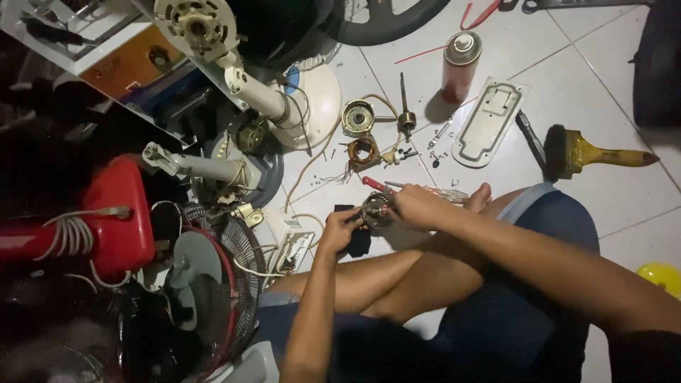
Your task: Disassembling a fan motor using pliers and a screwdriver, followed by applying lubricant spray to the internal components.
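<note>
Two hands (340, 230) (415, 206) on one round motor part (376, 210).

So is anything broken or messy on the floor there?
Yes. A fan motor lies taken apart on the tiles, its copper coil and screws scattered loose. Both hands, left and right, hold another round motor part.

A motor part (376, 210) sits between the left hand (340, 228) and right hand (415, 206). Beyond them lies a coil (364, 152); farther right, a brush (592, 152).
</note>
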